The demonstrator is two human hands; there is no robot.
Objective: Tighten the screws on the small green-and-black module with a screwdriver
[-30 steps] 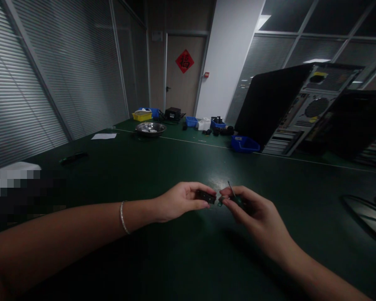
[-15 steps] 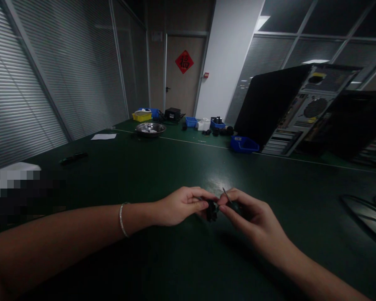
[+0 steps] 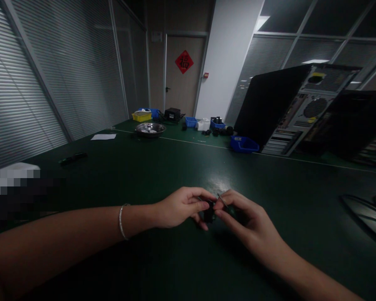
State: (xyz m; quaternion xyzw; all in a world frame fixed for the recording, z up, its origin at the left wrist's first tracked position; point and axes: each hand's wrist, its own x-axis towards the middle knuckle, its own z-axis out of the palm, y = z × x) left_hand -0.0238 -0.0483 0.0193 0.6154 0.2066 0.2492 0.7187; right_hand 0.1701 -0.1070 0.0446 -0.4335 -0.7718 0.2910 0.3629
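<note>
My left hand point(image 3: 179, 207), with a bracelet at its wrist, pinches a small black part point(image 3: 209, 214) between thumb and fingers above the dark green table point(image 3: 163, 259). Against the part's right side, the fingertips of my right hand point(image 3: 249, 217) are pressed together. A thin tool with a metal shaft point(image 3: 222, 200) is held in that hand, its tip pointing up and left. The tool's other end is hidden by the palm and shadow, so its kind is unclear. Whether my right fingertips also grip a tiny piece cannot be made out.
Behind the hands stand a steel bowl point(image 3: 150, 130), a yellow bin point(image 3: 142, 116) and a blue bin point(image 3: 244, 144). A computer tower point(image 3: 269, 104) rises at the right, with black cables point(image 3: 360, 215) nearer. Left are white paper point(image 3: 103, 136) and a dark green object point(image 3: 73, 158).
My right hand has shifted slightly left, closer to the black part, and the tool's tip moved left with it. A lower left finger now shows beneath the part.
</note>
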